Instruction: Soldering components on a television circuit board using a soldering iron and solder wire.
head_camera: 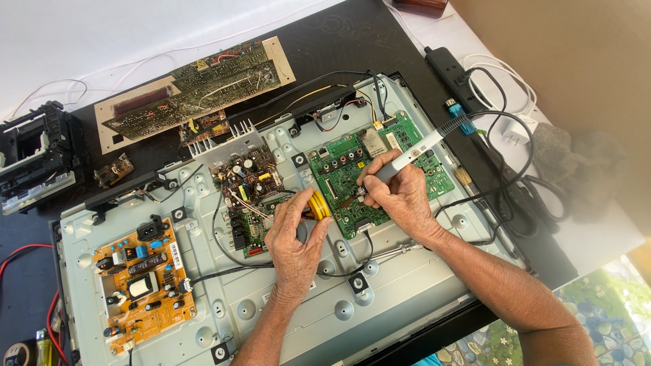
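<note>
Fingers of the right hand are closed in a pen grip around a grey-and-white soldering iron, its tip down on the green rectangular main circuit board at the middle of the opened grey metal television chassis. Left hand pinches a small yellow spool of solder wire just beside that board, fingers closed on it. Risks, as judged: the iron's black cord trails toward the black power strip and could snag, dragging the tip across neighbouring components; the left fingertips sit near the hot tip. Count: three boards mounted in the chassis, namely the green one, a central power board with silver heat sink and an orange board; one long loose board on the black desk; one iron; one spool.
</note>
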